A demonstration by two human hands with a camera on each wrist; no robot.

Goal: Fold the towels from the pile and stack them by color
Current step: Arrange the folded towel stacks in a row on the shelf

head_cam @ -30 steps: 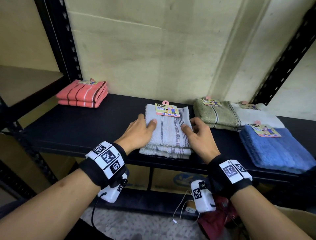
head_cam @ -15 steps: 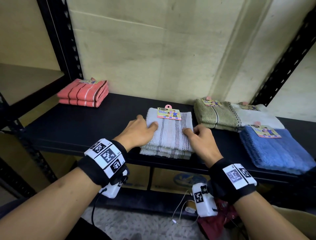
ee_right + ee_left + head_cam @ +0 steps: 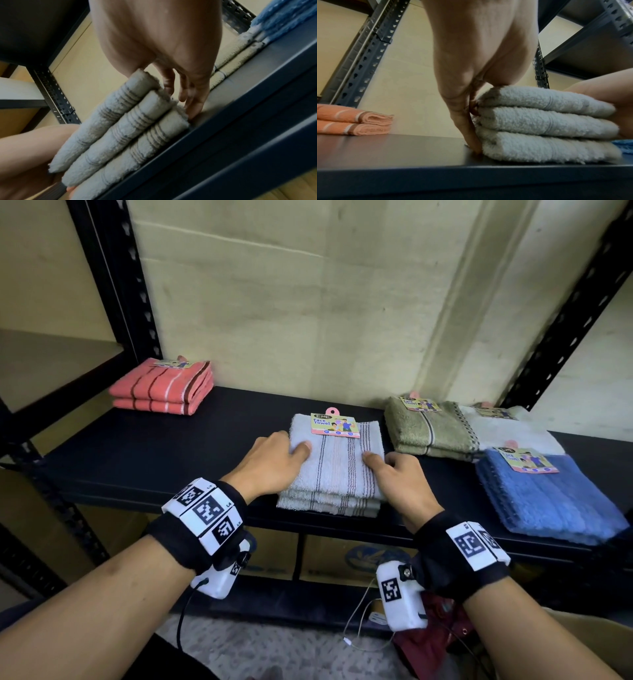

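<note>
A stack of three folded grey striped towels point(image 3: 335, 470) lies near the front edge of the black shelf point(image 3: 154, 457), with a paper label on top. My left hand point(image 3: 274, 463) is against its left side. In the left wrist view its thumb rests on the top towel and straight fingers point(image 3: 467, 128) run down the stack point(image 3: 547, 121) to the shelf. My right hand point(image 3: 400, 481) is against the right side, thumb on top. Its fingers point(image 3: 192, 102) point down beside the bottom towel point(image 3: 120, 128).
Two folded pink striped towels point(image 3: 161, 386) sit at the back left. At the right are an olive stack point(image 3: 428, 429), a white towel point(image 3: 507, 433) and a blue towel point(image 3: 548, 498) that overhangs the front edge. Black uprights frame the shelf; cardboard boxes stand below.
Both hands have stayed against the sides of the grey stack. The right hand's fingers have dropped lower beside it. The stack has barely shifted.
</note>
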